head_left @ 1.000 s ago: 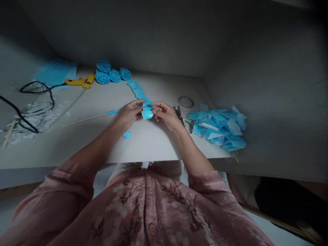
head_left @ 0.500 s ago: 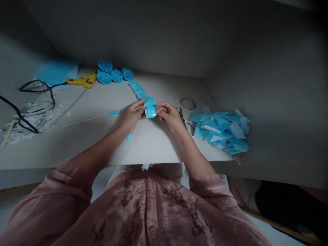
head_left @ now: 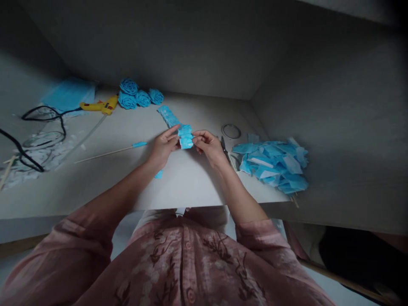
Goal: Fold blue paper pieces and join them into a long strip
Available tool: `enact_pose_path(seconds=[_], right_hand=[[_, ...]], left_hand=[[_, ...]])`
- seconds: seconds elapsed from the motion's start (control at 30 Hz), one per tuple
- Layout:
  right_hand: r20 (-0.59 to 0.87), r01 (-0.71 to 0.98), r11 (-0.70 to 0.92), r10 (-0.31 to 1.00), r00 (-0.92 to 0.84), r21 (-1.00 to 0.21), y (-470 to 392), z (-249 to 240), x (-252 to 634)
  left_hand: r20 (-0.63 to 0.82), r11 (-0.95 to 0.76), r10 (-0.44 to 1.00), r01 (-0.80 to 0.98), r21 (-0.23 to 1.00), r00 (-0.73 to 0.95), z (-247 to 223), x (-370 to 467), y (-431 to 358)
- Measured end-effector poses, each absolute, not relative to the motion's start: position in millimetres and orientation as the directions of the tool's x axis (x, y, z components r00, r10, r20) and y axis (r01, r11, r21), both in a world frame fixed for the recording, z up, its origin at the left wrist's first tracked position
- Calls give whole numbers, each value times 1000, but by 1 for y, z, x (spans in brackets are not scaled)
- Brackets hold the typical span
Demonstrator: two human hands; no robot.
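Observation:
A pleated blue strip [head_left: 185,138], looking like thin fabric or crepe paper, is pinched between my two hands above the table. My left hand [head_left: 164,146] grips its left edge, with the index finger stretched along the top. The right edge is between the thumb and fingers of my right hand [head_left: 207,146]. Toward the back, the strip's far length [head_left: 167,115] runs up and left over the tabletop. Left of my left hand lies a thin wooden stick [head_left: 105,155] with a blue-wrapped tip [head_left: 139,144]. A small blue scrap [head_left: 158,174] shows beside my left wrist.
Several blue rosettes [head_left: 142,98] sit at the back, by a yellow glue gun [head_left: 108,105] with a black cord. Blue sheets [head_left: 68,95] and white scraps [head_left: 47,146] lie left. Scissors [head_left: 224,144], a wire ring [head_left: 231,131] and a blue-and-white heap [head_left: 274,163] are right.
The view has shifted slightly. The pleated end of the strip looks flatter and more spread between my fingers; both hands keep their hold in nearly the same place.

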State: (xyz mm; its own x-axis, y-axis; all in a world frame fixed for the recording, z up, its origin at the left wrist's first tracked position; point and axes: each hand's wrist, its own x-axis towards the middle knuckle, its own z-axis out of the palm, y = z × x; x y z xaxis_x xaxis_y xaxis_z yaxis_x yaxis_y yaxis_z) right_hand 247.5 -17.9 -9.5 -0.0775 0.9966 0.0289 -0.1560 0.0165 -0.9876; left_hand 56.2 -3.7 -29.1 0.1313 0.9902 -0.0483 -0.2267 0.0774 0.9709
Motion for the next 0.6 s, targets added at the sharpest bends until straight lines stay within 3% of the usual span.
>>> enact_pose_path(seconds=[0.23,0.6], right_hand=[[25,-155,17,998,-51,-988,-18,-7,246],[30,-131,22,998,-61,-991,-17,-14,245]], left_hand=[[-43,102,984,-351,931,173,-25,59,-5],[-12,79,984,-375,924,179,-35,58,2]])
